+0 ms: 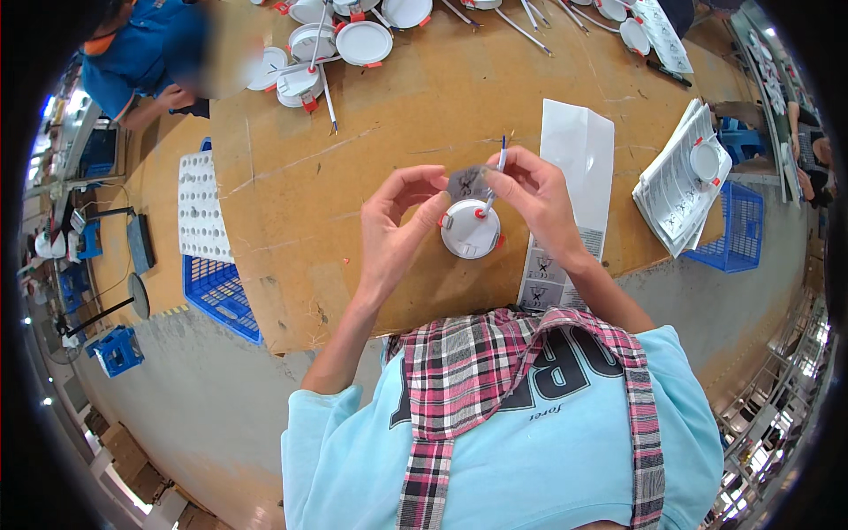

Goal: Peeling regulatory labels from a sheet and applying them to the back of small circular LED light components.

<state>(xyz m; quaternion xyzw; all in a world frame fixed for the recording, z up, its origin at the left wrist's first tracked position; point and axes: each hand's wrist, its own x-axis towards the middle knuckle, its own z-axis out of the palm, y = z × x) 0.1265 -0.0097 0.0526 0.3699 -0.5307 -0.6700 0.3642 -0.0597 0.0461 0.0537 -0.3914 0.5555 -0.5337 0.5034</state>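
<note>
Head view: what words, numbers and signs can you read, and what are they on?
Blue shirt: big dark letters, smaller ones beneath; I won't copy words.
Grey sticker: crossed-out sign; rest too small to read.
White label sheet: similar signs near its bottom; small print unreadable.
Stacked sheets and top-right sheet: too small to read.

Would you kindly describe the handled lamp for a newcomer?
Find the brown table's near edge, by the plaid apron. Between the left hand and right hand is a round white lamp. Only this one has a grey label held beside its cable.
</note>
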